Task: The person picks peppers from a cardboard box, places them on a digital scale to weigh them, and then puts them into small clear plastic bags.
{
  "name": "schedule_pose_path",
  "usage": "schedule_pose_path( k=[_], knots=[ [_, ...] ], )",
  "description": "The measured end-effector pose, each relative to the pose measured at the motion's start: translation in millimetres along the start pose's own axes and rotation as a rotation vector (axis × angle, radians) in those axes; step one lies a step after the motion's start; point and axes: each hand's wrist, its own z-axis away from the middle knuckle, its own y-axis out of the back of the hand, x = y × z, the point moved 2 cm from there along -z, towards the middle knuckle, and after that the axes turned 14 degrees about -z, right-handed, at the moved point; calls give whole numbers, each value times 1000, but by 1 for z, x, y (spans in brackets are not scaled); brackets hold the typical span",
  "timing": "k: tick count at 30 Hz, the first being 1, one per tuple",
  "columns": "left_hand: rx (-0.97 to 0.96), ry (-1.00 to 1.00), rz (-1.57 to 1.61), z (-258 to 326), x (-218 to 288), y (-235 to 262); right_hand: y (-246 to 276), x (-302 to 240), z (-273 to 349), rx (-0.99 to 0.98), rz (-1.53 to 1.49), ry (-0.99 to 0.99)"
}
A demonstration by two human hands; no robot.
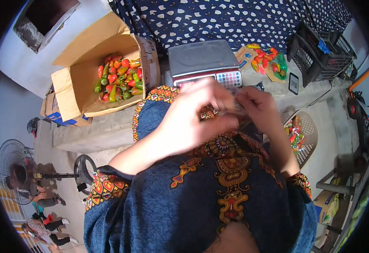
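Observation:
My left hand (203, 107) is raised in front of my lap, its fingers curved and smeared by motion; I cannot tell whether they grip anything. Close beside it, my right hand (256, 105) has its fingers curled closed on what looks like a piece of clear plastic (236, 93), mostly hidden between the hands. Just beyond the hands stands a digital weighing scale (203, 59) with a bare grey platform. Left of the scale, an open cardboard box (77, 90) holds many red, green and orange peppers (119, 78).
Right of the scale, more peppers (262, 59) lie on cardboard beside green plastic. A phone (293, 83) and black crates (319, 52) are farther right. A pale basket (312, 130) with bagged peppers stands low right. A fan (17, 170) and other people (45, 230) are at left.

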Motion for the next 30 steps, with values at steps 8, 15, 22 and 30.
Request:
schedule_pose_path(
  k=[8,15,22,30],
  knots=[
    [-180,-555,892,29,85,-2,1,15,0,106,-125,-69],
    [-79,-126,61,-4,32,19,1,6,4,83,-249,-255],
    [-367,455,486,2,-53,-8,4,9,8,-31,-298,-95],
    [-250,416,282,11,-62,-17,3,0,9,22,-104,-70]
  ],
)
